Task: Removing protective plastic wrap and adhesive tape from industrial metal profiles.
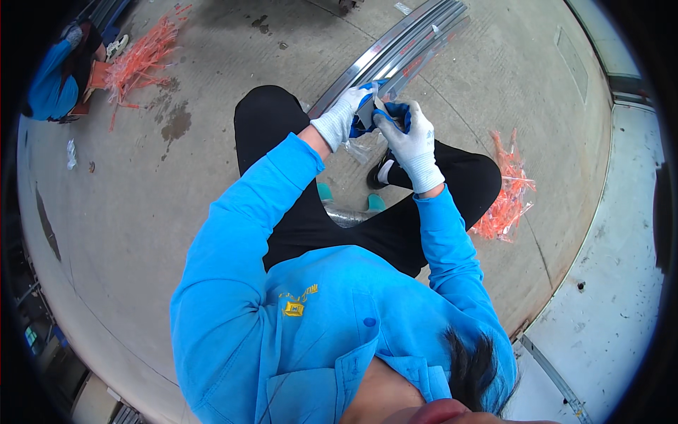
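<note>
The person sits low over a concrete floor point(141, 212) with both hands raised in front of the knees, working at the near end of a bundle of long metal strips point(406, 46) that runs away toward the top of the view. The left hand point(342, 116), in a white knit glove with blue coated palm, closes its fingers point(360, 92) around the strip end and a small pale piece point(369, 112) held against it; the right hand point(413, 145), gloved the same way, has its fingers point(385, 119) pinching that same piece from below, thumb and forefinger pressed together on it. To do this well, as I judge it, the left hand should keep the strip end steady while the right works the small piece squarely, with the grip close to the edge so the thin material does not buckle or slip on the coated glove. The strips look like smooth, shiny aluminium profiles, grooved along their length, with flecks of orange on them. A crumpled clear plastic film point(360, 150) hangs just under the hands. A heap of thin orange plastic pieces point(505, 194) lies on the floor beside the right knee, and a second orange heap point(141, 60) lies well apart near another person in blue point(53, 81)
</note>
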`<state>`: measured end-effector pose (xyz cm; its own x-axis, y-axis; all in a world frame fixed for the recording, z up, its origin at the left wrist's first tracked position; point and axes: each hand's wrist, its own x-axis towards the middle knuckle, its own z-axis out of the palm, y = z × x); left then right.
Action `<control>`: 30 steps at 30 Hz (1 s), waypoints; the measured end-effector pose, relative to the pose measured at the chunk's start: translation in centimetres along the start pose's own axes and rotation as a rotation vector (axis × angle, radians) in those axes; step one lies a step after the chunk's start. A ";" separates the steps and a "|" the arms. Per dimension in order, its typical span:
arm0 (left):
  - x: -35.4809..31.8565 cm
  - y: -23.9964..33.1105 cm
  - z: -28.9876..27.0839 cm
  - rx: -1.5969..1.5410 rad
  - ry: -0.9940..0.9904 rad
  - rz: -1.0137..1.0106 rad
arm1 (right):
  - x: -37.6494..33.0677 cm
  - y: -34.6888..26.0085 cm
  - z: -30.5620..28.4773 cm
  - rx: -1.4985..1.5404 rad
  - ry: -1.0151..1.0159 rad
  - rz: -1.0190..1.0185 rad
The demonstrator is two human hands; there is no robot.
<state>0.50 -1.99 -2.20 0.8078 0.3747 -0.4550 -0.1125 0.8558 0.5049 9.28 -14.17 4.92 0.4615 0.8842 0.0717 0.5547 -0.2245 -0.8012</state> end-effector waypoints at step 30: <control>-0.8 0.3 0.3 -0.175 -0.331 0.067 | 2.0 2.2 -1.0 0.309 0.115 -0.249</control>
<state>0.04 -2.16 -1.50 0.9353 0.3207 -0.1498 -0.2453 0.8923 0.3791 12.11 -13.33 3.85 0.4234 0.8406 0.3378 0.4329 0.1398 -0.8906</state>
